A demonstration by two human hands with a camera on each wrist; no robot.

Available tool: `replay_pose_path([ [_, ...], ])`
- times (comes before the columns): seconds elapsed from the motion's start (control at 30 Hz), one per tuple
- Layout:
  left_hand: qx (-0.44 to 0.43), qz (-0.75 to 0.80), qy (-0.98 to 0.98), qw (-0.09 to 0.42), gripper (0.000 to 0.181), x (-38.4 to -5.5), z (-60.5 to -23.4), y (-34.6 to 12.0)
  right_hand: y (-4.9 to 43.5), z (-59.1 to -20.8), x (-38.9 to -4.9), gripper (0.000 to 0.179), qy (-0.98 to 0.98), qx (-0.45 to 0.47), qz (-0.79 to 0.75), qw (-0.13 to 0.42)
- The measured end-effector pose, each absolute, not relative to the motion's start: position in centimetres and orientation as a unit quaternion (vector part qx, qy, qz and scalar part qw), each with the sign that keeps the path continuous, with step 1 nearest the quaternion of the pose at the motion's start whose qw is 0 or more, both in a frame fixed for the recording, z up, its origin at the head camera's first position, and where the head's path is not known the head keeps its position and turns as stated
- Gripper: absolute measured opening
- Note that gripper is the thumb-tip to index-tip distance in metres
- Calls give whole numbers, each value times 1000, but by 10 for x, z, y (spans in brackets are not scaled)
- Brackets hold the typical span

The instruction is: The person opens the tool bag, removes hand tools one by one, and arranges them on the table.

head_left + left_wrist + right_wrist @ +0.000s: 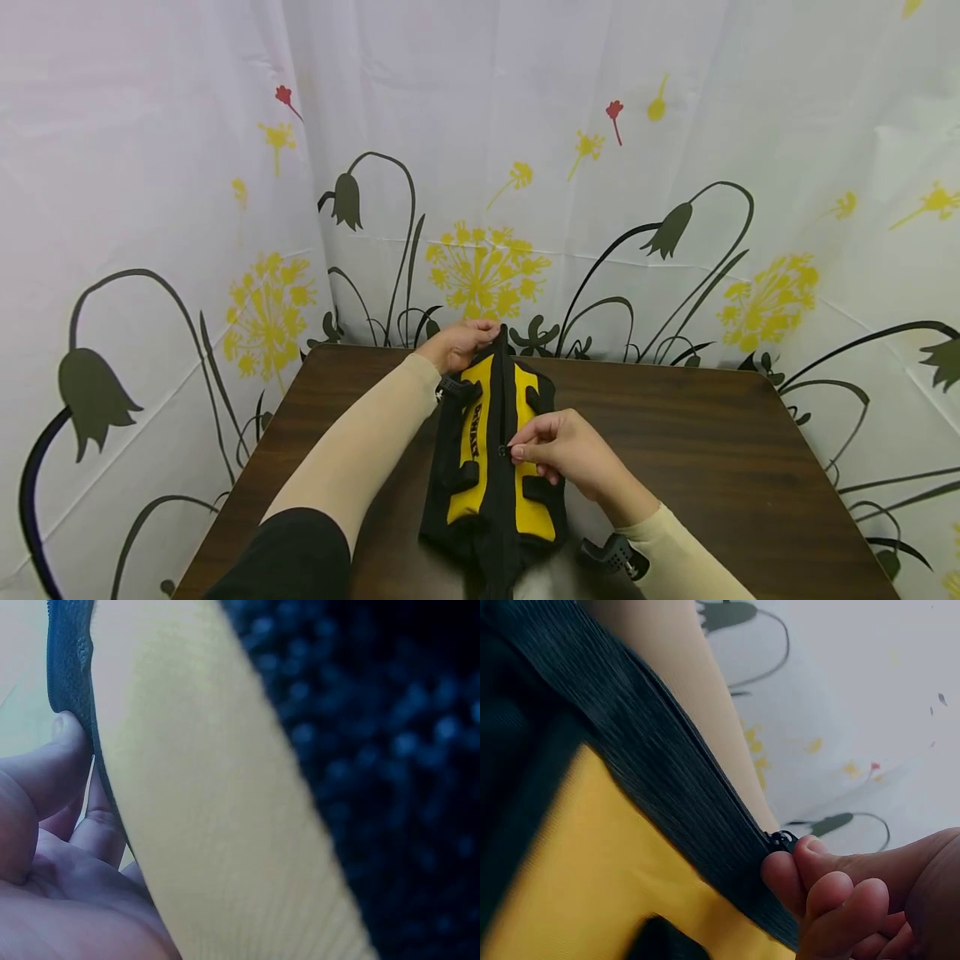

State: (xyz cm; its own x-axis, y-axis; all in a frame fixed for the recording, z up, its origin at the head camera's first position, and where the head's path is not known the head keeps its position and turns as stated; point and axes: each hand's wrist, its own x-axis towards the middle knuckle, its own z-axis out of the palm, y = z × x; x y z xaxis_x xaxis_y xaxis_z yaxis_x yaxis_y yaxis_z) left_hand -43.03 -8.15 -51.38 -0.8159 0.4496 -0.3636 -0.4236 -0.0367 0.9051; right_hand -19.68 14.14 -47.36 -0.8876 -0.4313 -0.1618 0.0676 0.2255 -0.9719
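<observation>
A black and yellow tool bag (536,517) lies lengthwise on the table, its long zipper (492,500) running along the top. My left hand (457,345) is at the bag's far end, pinching the black zipper end between thumb and fingers. In the left wrist view, the thumb (66,735) presses against that black strip. My right hand (570,452) pinches the zipper pull (782,840) around the middle of the bag, between thumb and index finger. Beyond the pull, toward the left hand, a dark slit shows along the zipper.
The brown wooden table (675,467) extends on both sides of the bag. A white curtain (570,67) with a flower print hangs behind it and along the left. Black carry handles (461,477) lie against the bag's sides. A black strap (618,557) circles the right wrist.
</observation>
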Motion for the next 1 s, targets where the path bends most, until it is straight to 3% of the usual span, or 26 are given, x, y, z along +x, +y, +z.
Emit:
replay_pose_path([
  [0.33, 13, 721, 627, 296, 26, -425, -506, -80, 143, -472, -145, 16, 720, -158, -613, 286],
  [0.67, 9, 692, 656, 302, 17, -429, -508, -82, 142, -483, -108, 20, 658, -174, -632, 371],
  [1.0, 26, 675, 667, 316, 36, -432, -505, -83, 140, -479, -100, 13, 659, -242, -588, 402],
])
